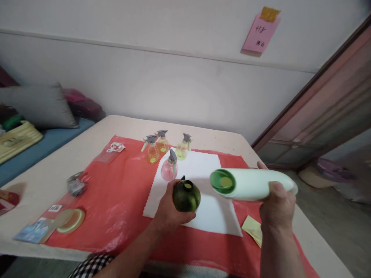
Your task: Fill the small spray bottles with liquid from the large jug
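My left hand [172,206] is wrapped round a dark green, round-bellied bottle [187,197] above a white sheet with a scalloped edge. The bottle's narrow neck is open at the top. My right hand [276,204] grips a pale green cylindrical container [252,184], held lying on its side in the air. Its open, darker green mouth points left toward the bottle, with a gap between them. Something yellowish shows inside that mouth. Just behind the bottle stands a pink spray bottle [169,170] with a grey trigger head.
Yellow-tinted spray bottles [153,153] stand farther back. The white sheet [216,218] lies on a red cloth [116,200] over the table. Yellow paper [252,228] lies at right. Plastic packets [108,154] and a round yellowish disc [75,221] lie at left. A wall [174,88] rises behind.
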Demonstrator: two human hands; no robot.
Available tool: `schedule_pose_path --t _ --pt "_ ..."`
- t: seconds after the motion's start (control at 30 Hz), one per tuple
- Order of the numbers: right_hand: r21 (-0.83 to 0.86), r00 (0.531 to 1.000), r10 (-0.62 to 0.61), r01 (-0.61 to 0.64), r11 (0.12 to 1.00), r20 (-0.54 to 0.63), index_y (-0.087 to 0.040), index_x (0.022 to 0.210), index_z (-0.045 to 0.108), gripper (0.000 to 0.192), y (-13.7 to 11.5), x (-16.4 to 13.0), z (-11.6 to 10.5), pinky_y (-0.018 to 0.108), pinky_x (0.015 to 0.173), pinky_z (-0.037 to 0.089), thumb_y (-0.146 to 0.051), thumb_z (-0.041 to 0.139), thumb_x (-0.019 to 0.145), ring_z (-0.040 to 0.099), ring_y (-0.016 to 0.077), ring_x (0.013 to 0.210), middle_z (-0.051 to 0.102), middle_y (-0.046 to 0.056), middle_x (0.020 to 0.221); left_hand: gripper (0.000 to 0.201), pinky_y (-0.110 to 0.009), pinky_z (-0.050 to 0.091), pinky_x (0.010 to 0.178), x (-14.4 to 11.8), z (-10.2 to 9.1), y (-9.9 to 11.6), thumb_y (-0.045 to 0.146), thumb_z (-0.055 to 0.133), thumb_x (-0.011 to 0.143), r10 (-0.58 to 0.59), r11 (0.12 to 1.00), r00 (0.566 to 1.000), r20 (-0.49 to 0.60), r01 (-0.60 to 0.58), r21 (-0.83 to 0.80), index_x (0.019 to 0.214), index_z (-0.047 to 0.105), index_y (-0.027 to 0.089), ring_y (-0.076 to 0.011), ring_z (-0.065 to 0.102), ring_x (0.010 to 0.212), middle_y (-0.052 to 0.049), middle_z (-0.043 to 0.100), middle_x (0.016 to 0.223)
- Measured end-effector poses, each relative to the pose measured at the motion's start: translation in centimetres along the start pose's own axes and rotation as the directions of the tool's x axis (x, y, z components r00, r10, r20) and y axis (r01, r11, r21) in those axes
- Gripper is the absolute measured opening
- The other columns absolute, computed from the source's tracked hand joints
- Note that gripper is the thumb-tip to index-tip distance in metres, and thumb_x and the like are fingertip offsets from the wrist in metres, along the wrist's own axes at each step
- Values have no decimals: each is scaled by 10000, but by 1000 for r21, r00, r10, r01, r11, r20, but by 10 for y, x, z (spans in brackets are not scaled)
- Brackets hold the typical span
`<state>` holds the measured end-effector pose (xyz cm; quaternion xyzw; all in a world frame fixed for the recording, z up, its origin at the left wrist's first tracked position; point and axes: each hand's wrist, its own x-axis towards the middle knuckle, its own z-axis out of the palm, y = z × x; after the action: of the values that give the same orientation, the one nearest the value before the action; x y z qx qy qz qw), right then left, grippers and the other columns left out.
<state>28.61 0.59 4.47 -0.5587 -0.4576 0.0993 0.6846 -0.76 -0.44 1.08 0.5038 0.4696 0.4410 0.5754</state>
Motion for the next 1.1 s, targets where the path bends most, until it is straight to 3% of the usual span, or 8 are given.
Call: schedule_pose_path --t 0.1,0.23,0.33,0.6,0.87,1.1 --pt "262 969 156 -102 960 -194 -152 1058 795 488 -7 9 11 425 786 583 -537 572 858 696 282 864 754 76 907 875 -400 563 945 3 -3 3 230 904 538 -28 988 999 -28 24 -155 1327 528 285 -282 697 1096 -28 724 1180" --pt "390 948 171 -55 919 -270 -211 994 785 537 -9 21 25 458 902 595 -625 455 897 714 298 971 763 56 945 854 -428 562 970 10 -10 6 228 907 524 -26 980 990 -140 -2 -199 1300 553 265 -303 699 1132 -56 729 1214" --pt "429 948 202 -80 900 -245 -218 1037 771 615 0 18 36 501 957 594 -683 385 926 716 322 1072 776 59 1011 831 -447 575 975 16 -18 10 213 916 503 -14 985 978 -209 -22 -170 1262 582 261 -315 715 1133 -48 746 1185" --pt "541 931 317 -174 823 -183 -196 1128 724 743 31 11 65 510 1084 553 -835 439 880 701 304 1170 774 77 1141 860 -428 565 964 24 -38 21 242 936 518 -11 986 934 -356 -49 -160 1300 579 226 -300 704 1138 -70 729 1226" --pt "582 898 425 -288 761 -111 -215 1159 703 692 52 10 89 484 1160 514 -820 534 867 674 272 1270 780 69 1182 821 -373 557 929 26 -47 25 256 923 552 -19 988 904 -428 -50 -149 1298 579 228 -251 699 1076 -47 718 1193" --pt "499 871 492 -431 752 11 -214 1199 694 666 55 -2 101 466 1165 505 -780 520 895 679 255 1279 771 81 1255 831 -365 568 872 30 -52 26 240 933 516 -46 979 880 -474 -54 -196 1272 589 226 -248 720 998 -38 740 1114"
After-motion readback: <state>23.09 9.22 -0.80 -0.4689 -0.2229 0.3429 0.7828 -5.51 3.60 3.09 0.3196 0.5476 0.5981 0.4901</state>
